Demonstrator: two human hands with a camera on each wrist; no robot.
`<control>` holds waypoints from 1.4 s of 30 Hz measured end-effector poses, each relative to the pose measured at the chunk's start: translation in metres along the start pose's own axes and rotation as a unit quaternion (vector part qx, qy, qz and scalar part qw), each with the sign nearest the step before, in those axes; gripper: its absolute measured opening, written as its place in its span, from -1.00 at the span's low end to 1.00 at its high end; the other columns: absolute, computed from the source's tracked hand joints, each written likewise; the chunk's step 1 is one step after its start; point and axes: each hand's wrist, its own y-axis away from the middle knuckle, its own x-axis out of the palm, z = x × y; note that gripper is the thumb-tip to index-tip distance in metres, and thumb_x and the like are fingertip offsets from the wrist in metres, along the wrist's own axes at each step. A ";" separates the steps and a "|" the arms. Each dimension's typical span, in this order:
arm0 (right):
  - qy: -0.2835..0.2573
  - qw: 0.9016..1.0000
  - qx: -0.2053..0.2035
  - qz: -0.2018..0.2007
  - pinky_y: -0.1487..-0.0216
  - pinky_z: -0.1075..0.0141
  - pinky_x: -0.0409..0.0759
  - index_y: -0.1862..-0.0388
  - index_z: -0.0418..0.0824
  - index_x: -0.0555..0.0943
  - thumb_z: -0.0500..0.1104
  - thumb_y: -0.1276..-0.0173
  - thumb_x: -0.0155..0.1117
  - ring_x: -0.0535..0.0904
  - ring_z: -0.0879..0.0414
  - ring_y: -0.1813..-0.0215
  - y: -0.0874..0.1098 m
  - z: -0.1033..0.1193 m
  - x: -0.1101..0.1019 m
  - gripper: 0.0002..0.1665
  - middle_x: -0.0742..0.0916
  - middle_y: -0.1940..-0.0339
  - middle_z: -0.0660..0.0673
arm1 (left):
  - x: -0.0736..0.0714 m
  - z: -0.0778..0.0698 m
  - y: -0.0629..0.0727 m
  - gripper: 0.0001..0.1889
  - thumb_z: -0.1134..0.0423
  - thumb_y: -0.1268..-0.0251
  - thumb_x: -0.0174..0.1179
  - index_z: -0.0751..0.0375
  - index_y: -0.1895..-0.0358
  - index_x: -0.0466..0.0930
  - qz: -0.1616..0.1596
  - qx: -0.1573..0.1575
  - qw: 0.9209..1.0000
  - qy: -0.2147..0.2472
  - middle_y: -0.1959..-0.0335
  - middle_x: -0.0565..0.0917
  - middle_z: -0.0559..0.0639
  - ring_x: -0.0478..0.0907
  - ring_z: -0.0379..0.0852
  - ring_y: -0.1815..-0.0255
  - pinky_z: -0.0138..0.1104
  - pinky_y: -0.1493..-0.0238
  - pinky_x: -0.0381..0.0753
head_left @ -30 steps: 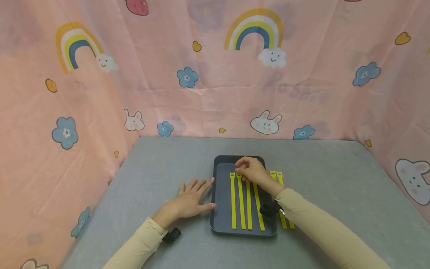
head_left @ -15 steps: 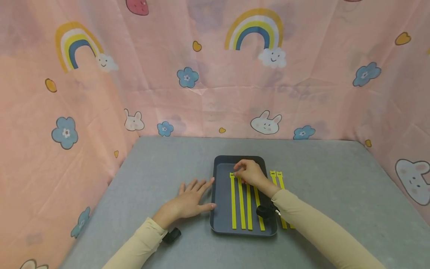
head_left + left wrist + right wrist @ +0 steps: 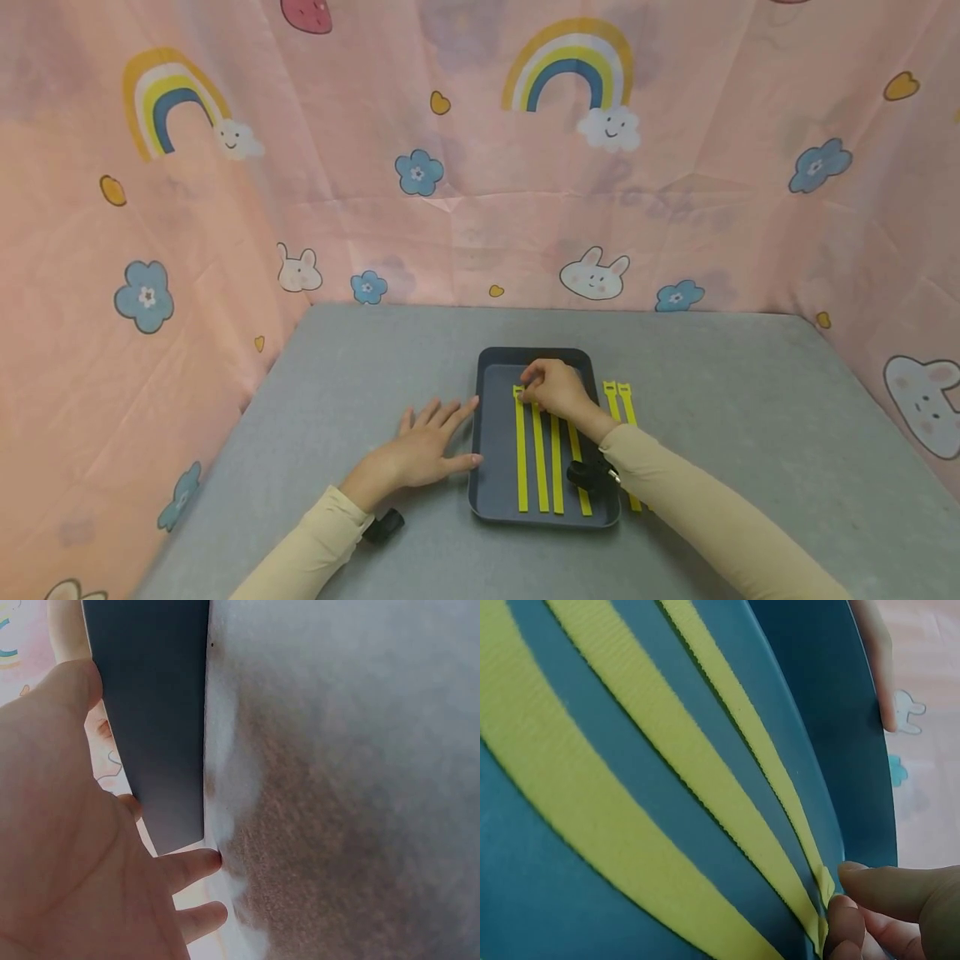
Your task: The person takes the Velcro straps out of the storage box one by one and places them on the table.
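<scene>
A dark grey tray (image 3: 495, 492) lies on the table with several yellow hook-and-loop cable ties in it, side by side lengthwise. My left hand (image 3: 420, 450) is spread beside the tray's left edge, its thumb and a fingertip at the rim. Over the tray's far part is my right hand (image 3: 555, 387), fingers bent, thumb and index tips at the slotted head of the leftmost cable tie (image 3: 521, 458). In the right wrist view the thumb (image 3: 892, 889) lies right by that head; whether it is pinched cannot be seen. The hand hides the other heads.
Two more yellow cable ties (image 3: 612, 404) lie on the grey table (image 3: 750, 417) just right of the tray, partly under the right forearm. A pink patterned cloth (image 3: 480, 217) hangs around the back and sides.
My right hand has moved slightly nearer and left, from the second cable tie's head to the leftmost one's. My left hand and the tray have stayed in place.
</scene>
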 end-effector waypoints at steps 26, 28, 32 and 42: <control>0.047 0.999 -0.005 -0.021 0.44 0.31 0.45 0.08 -0.24 0.70 -0.23 -0.16 0.49 0.52 0.12 0.49 -0.005 -0.004 0.009 -0.67 0.70 0.47 -0.11 | 0.002 0.002 -0.002 -0.09 -0.41 -0.33 -0.01 -0.30 -0.62 -0.23 0.000 0.001 1.000 0.002 -0.64 0.05 0.05 -0.15 0.27 -0.66 0.38 -0.48 -0.21; 0.049 0.999 -0.005 -0.020 0.45 0.31 0.45 0.07 -0.24 0.70 -0.22 -0.17 0.49 0.52 0.12 0.49 -0.005 -0.004 0.009 -0.67 0.70 0.48 -0.11 | 0.001 0.002 -0.002 -0.09 -0.40 -0.33 -0.01 -0.30 -0.62 -0.23 0.001 0.001 1.000 0.002 -0.63 0.06 0.06 -0.15 0.27 -0.65 0.37 -0.48 -0.21; 0.050 0.999 -0.006 -0.020 0.46 0.31 0.43 0.06 -0.25 0.70 -0.22 -0.18 0.49 0.50 0.11 0.50 -0.005 -0.004 0.009 -0.67 0.68 0.48 -0.11 | 0.000 0.001 -0.001 -0.10 -0.40 -0.34 -0.01 -0.29 -0.62 -0.22 -0.003 0.005 1.000 0.002 -0.63 0.08 0.08 -0.13 0.29 -0.65 0.37 -0.48 -0.18; 0.075 0.996 -0.038 -0.019 0.45 0.30 0.38 0.13 -0.24 0.67 -0.23 -0.17 0.50 0.43 0.11 0.50 -0.007 -0.004 0.010 -0.71 0.60 0.48 -0.10 | 0.001 0.001 -0.001 -0.11 -0.41 -0.34 -0.01 -0.29 -0.62 -0.19 -0.009 0.005 1.000 0.003 -0.62 0.09 0.07 -0.10 0.28 -0.64 0.37 -0.48 -0.16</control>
